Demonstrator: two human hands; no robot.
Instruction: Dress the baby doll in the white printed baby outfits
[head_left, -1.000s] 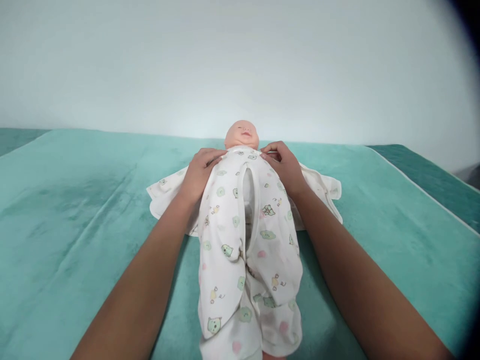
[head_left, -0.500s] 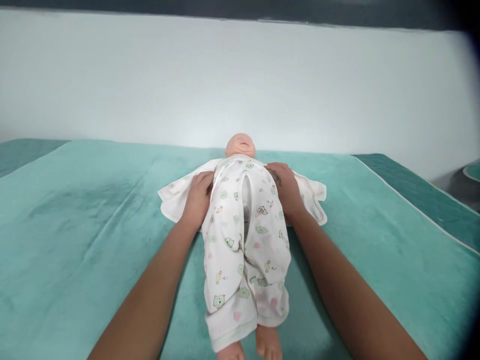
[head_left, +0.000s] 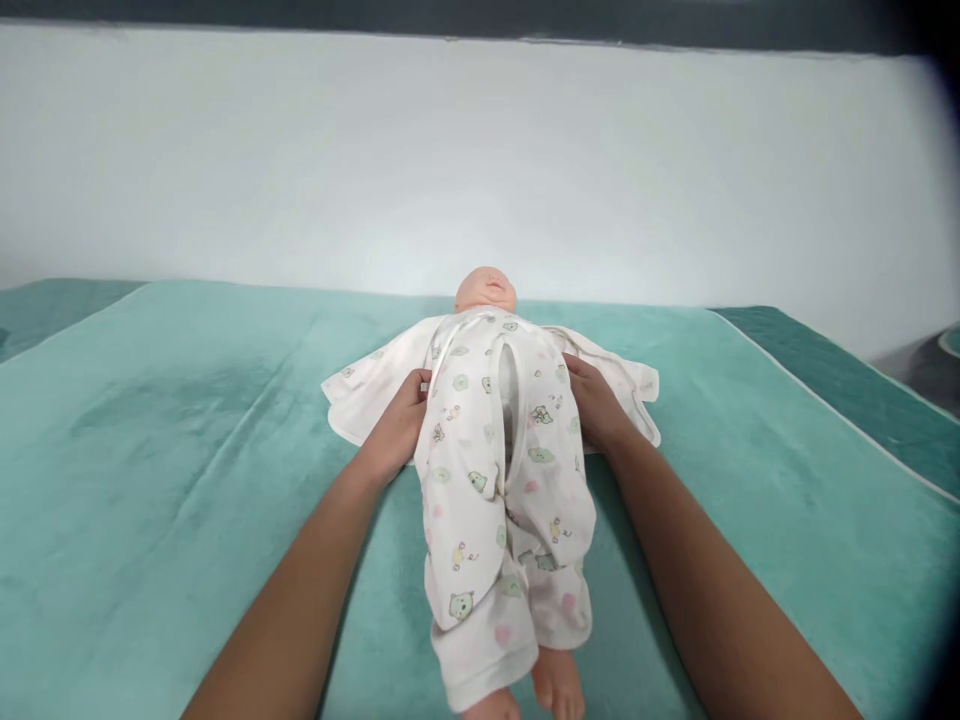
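Note:
A baby doll [head_left: 486, 287] lies on its back on a teal mat [head_left: 172, 440], head away from me, bare feet [head_left: 555, 685] toward me. White printed trousers [head_left: 495, 500] cover its body up to the chest, with an open slit down the middle. A white printed top [head_left: 367, 395] is spread out under its shoulders. My left hand [head_left: 397, 425] is curled around the trousers' left side at the doll's waist. My right hand [head_left: 596, 400] presses against the trousers' right side, its fingers partly tucked behind the cloth.
A pale wall [head_left: 480, 160] rises behind the mat. The mat's white-piped right edge [head_left: 825, 385] runs diagonally, with darker teal cloth [head_left: 862, 370] beyond it.
Both hands have slid from the doll's shoulders down to its waist along the trousers. The view has tilted, so the doll's bare feet now show.

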